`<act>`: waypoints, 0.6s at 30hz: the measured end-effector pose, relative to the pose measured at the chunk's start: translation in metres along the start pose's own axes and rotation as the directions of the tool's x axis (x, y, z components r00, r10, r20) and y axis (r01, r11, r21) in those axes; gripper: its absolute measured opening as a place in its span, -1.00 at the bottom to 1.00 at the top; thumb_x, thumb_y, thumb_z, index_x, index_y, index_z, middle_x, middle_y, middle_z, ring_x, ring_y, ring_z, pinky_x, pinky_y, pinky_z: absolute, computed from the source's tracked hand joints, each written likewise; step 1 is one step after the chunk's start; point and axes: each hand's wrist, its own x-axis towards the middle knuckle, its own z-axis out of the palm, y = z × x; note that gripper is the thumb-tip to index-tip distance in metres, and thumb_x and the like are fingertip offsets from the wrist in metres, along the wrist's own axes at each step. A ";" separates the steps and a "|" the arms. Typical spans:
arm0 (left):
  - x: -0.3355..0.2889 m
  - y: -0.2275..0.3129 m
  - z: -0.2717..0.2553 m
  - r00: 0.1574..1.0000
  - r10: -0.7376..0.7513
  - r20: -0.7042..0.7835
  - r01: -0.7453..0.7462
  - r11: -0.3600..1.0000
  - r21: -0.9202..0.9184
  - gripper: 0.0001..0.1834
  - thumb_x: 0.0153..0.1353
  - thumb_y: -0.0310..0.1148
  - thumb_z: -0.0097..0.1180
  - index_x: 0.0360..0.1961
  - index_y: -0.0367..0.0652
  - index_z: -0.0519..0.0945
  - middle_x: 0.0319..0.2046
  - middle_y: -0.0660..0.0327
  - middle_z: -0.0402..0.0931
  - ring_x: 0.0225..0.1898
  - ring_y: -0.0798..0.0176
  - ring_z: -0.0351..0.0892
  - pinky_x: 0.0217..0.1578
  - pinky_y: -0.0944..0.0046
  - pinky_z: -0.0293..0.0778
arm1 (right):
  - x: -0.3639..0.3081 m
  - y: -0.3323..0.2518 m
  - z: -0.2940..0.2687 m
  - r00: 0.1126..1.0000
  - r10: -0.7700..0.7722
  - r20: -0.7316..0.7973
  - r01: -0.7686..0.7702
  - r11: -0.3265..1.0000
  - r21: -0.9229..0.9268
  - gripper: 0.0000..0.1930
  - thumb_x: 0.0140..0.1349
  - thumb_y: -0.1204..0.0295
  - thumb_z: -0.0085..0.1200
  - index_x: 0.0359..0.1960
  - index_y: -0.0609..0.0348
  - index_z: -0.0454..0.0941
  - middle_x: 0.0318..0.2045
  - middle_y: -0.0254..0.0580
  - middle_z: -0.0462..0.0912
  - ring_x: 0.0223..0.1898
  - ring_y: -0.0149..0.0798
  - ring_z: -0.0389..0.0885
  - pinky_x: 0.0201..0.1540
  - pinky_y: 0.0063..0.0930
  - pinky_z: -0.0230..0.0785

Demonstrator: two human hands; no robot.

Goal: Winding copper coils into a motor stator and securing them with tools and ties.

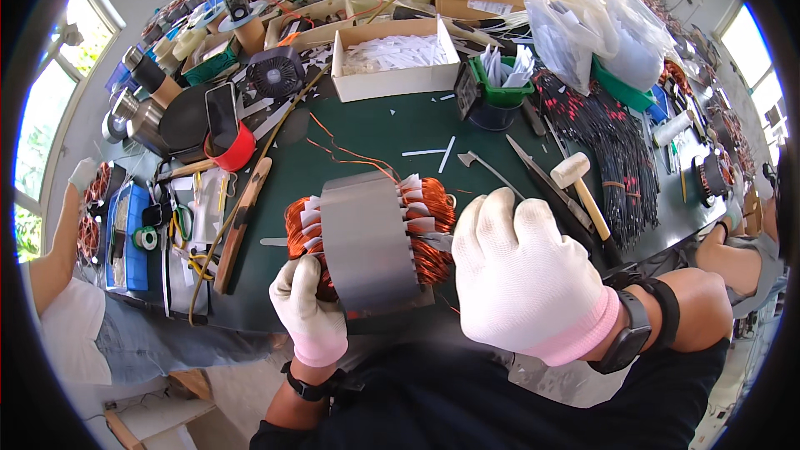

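A motor stator (367, 237) lies on its side in front of me: a grey laminated core with copper windings (431, 208) bulging from both ends and white insulation strips in its slots. My left hand (307, 304), in a white glove with a pink cuff, is closed on the stator's near left end, at the copper. Closed in a fist beside the right end, my right hand (529, 275) grips a flat grey metal blade (437, 241) that reaches into the windings; its handle is hidden. Another narrow metal tip (273, 242) shows left of the stator. Two thin copper leads trail from its far side.
Right of the stator lie a white-headed mallet (572, 170), scissors (542, 171) and bundled black sleeving (600, 150). Behind stand a white box of paper strips (396, 83) and a green container (500, 93). A wooden stick (243, 225) lies left. Other people are at both sides.
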 end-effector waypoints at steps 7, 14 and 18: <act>0.000 0.001 0.003 1.000 -0.010 -0.005 0.010 1.000 -0.028 -0.76 0.47 -0.30 0.09 -0.21 -0.30 0.60 -0.31 0.28 0.64 -0.30 0.47 0.58 -0.23 0.39 0.51 | 0.003 -0.001 -0.004 1.000 -0.017 0.005 0.017 1.000 -0.007 -0.52 -0.04 0.38 0.12 -0.14 0.60 0.65 -0.31 0.19 0.64 -0.37 -0.11 0.51 -0.53 -0.45 0.38; 0.000 0.004 0.003 0.999 0.005 0.036 0.000 0.993 -0.120 -0.78 0.45 -0.47 0.07 -0.07 -0.45 0.63 -0.19 0.21 0.66 -0.23 0.44 0.62 -0.12 0.34 0.56 | 0.010 0.009 0.000 0.994 -0.094 0.048 0.082 0.974 0.212 -0.61 -0.09 0.40 0.17 -0.26 0.52 0.66 -0.40 0.05 0.60 -0.38 -0.10 0.52 -0.38 -0.39 0.38; 0.000 0.003 0.001 1.000 -0.004 0.025 0.007 0.994 -0.113 -0.78 0.45 -0.47 0.06 -0.07 -0.45 0.63 -0.20 0.20 0.67 -0.23 0.43 0.63 -0.12 0.34 0.56 | 0.018 0.026 0.000 0.971 -0.239 0.024 0.229 0.951 0.208 -0.71 -0.13 0.37 0.19 -0.43 0.40 0.61 -0.52 -0.11 0.51 -0.41 -0.15 0.49 -0.36 -0.32 0.32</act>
